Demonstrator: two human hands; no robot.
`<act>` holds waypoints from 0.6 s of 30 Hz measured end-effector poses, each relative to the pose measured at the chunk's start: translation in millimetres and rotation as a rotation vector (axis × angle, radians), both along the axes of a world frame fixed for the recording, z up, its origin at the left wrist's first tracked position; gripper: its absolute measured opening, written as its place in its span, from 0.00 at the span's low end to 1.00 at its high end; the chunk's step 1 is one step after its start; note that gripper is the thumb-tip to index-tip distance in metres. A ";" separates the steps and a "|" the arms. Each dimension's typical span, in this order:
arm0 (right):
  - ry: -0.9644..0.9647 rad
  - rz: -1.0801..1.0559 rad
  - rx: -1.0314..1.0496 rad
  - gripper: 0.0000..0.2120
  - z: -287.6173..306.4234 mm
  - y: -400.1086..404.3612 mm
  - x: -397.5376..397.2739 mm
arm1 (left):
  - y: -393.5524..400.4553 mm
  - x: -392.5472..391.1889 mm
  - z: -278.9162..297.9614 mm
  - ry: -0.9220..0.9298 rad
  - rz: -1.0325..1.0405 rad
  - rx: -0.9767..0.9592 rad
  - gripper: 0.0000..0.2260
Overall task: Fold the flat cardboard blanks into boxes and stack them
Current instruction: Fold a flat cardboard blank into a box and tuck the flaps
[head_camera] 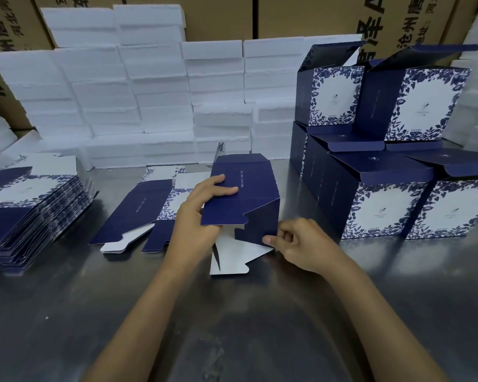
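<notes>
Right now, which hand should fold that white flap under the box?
Probably the right hand. It already pinches the half-folded box at its lower corner, right beside the white bottom flap. The left hand is busy gripping the box's top panel, steadying it.

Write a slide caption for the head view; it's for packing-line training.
Both hands fold a navy blank on the steel table, finished boxes stacked right.

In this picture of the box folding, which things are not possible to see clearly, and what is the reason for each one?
All in the head view:
- Bottom flaps of the half-folded box: the left hand and the box's own panels hide how they interlock.
- Right hand: its curled fingers cover what they pinch at the box corner.
- Small print on the finished boxes: too small.
- Stack of flat blanks: cut off by the left edge.
</notes>
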State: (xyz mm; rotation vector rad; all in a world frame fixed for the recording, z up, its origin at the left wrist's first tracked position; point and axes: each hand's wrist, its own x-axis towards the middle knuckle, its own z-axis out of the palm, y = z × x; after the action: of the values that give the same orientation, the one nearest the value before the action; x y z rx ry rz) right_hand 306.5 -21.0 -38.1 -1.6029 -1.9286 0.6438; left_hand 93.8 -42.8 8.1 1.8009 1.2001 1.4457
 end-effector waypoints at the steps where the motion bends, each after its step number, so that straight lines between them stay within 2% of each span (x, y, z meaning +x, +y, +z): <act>1: 0.018 -0.011 0.026 0.22 1.7 -0.7 0.2 | 0.1 -0.3 -0.1 -0.005 -0.002 -0.002 0.21; 4: 0.036 -0.021 0.102 0.24 8.2 -1.7 0.0 | 1.0 0.3 -0.3 0.001 -0.001 -0.009 0.20; 10: 0.037 -0.019 0.121 0.23 14.1 -5.4 -1.1 | 0.5 2.9 -0.2 0.008 -0.002 -0.009 0.20; 14: 0.072 0.013 0.224 0.26 21.2 -7.4 1.0 | 0.9 1.7 -1.3 -0.010 -0.008 -0.004 0.19; 18: 0.024 0.016 0.168 0.23 24.8 -10.6 4.6 | 0.6 3.5 -1.3 0.003 -0.025 -0.003 0.20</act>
State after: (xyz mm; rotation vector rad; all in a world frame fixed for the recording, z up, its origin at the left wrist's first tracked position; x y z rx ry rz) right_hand 311.0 -31.5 -13.2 -1.4712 -1.9250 0.4912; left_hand 97.3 -42.1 6.8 1.8104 1.1764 1.4272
